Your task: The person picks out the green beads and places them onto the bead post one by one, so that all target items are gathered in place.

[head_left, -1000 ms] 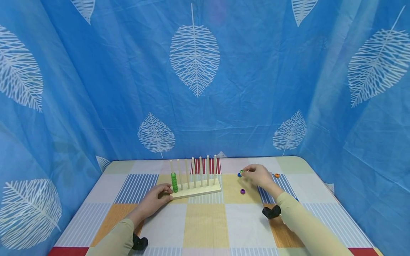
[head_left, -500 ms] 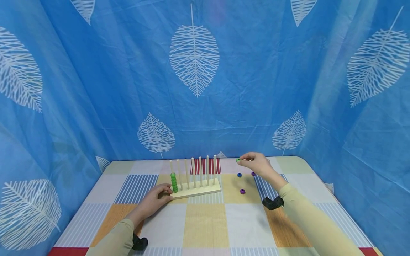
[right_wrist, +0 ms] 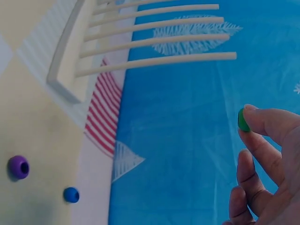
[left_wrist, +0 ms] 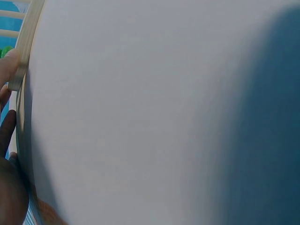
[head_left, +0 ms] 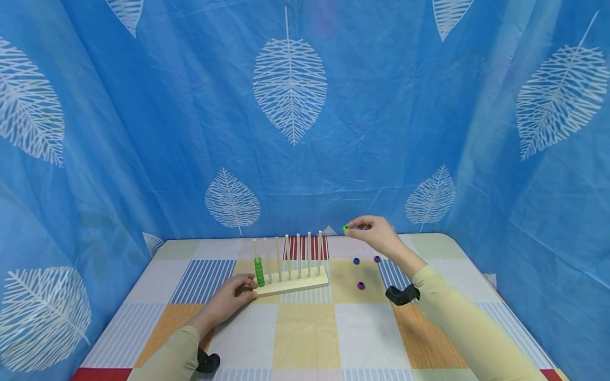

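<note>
A wooden peg rack (head_left: 292, 286) with several upright pegs stands on the table in the head view. Its leftmost peg carries a stack of green beads (head_left: 259, 272); the other pegs are bare. My left hand (head_left: 233, 300) grips the left end of the rack's base, thumb in front. In the left wrist view, part of that hand (left_wrist: 8, 70) and the base's end (left_wrist: 24, 51) show at the left edge. My right hand (head_left: 376, 233) is raised to the right of the rack. Between thumb and forefinger it pinches a green bead (right_wrist: 243, 120), its hole visible in the head view.
On the patchwork tablecloth (head_left: 305, 333) right of the rack lie a blue bead (head_left: 356, 261), a purple bead (head_left: 360, 286) and another purple bead (head_left: 377, 259). A blue leaf-print curtain (head_left: 362, 132) encloses the table at the back and sides.
My right hand has lifted the green bead from near the blue bead and carried it up and left. The left hand and rack have stayed still.
</note>
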`<action>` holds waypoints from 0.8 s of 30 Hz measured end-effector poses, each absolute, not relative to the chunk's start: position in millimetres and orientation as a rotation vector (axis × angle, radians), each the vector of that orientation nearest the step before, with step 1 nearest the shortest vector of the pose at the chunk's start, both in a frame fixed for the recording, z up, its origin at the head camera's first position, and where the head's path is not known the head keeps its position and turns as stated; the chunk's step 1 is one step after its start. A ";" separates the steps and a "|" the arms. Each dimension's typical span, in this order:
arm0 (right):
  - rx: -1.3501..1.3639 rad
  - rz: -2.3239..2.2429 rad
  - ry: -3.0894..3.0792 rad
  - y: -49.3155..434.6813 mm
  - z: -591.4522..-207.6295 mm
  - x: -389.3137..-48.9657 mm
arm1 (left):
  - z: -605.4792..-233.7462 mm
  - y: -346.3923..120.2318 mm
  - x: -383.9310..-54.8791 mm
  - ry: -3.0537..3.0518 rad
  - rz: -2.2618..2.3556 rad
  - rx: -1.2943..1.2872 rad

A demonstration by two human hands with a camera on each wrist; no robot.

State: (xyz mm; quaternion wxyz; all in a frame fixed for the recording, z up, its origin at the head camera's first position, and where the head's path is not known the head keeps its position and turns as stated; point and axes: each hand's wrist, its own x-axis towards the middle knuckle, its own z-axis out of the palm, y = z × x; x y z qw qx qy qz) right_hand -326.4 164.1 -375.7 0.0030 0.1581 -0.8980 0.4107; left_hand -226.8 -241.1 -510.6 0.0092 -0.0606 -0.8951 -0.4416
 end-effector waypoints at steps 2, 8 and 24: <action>0.520 1.300 -2.806 160.5 -371.5 -325.9 | -511.3 -241.5 -226.9 -2.795 -1.381 -0.188; 0.595 1.362 -2.793 148.1 -360.9 -323.3 | -511.3 -242.2 -226.3 -2.794 -1.386 -0.187; 0.932 1.243 -2.777 108.6 -346.0 -323.5 | -511.9 -241.9 -226.8 -2.824 -1.364 -0.146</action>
